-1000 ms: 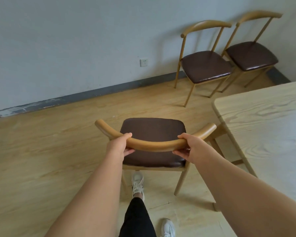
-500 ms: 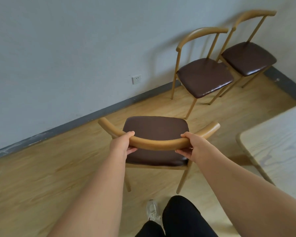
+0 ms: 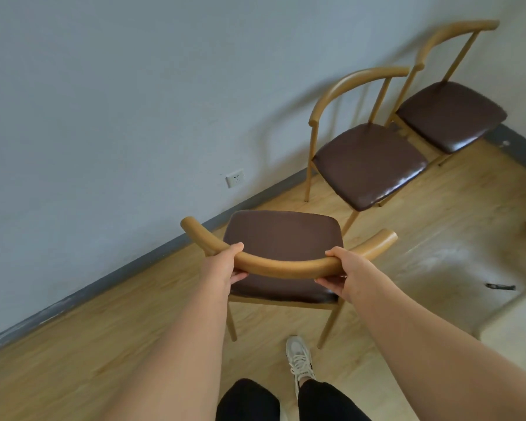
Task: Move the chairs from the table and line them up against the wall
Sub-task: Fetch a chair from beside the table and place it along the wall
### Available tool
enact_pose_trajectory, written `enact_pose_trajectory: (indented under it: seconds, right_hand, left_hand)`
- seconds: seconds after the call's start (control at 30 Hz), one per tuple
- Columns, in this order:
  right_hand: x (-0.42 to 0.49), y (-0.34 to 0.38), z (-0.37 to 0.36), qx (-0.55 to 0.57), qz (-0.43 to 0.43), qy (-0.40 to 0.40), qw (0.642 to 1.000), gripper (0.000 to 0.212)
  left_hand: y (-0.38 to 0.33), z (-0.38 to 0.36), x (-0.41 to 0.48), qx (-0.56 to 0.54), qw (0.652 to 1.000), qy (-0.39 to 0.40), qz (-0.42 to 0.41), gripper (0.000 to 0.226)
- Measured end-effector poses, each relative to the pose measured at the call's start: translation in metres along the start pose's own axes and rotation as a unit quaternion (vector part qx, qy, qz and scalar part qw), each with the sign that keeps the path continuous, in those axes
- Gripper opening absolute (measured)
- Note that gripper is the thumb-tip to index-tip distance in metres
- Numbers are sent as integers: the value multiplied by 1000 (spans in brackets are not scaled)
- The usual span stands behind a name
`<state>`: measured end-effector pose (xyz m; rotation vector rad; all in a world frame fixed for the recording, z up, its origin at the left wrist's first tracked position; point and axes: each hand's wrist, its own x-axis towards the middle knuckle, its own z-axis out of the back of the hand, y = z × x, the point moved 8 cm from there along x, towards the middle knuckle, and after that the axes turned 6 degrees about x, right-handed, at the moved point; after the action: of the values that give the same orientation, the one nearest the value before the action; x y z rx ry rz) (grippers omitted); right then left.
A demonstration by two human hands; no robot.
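Nearer the wall [image 3: 104, 101] now, 2 hands' grip clasps 1 chair [image 3: 281, 247] beside 2 others [image 3: 368, 162].

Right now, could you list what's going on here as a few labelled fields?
left hand: grips backrest of held chair
right hand: grips same backrest
chairs at wall: two, near chair and far chair, side by side
held chair: short of the wall, seat facing it
socket: low on wall
floor: wood
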<state>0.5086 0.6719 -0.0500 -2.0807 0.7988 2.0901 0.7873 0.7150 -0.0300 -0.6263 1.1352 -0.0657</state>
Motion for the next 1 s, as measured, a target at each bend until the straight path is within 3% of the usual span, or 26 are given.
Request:
enact_pose_trajectory:
  seconds: [0.37,0.73,0.9,1.0]
  right_hand:
    - [46,14,-51,101,-22,-35,994,38]
    - [67,-70,-99,246,-10,-93,965,23]
    - [62,-104,-113,270,-41,-108,956,27]
    - [57,-118,-115,268,-58,-123,954,45]
  left_hand:
    - [-78,-23,95,21,997,71,13,72]
    - [-103,-7,175,146,976,161,5,60]
    - [-85,16,193,164,975,147,15,50]
    - [-69,26,194,157,980,118,22,41]
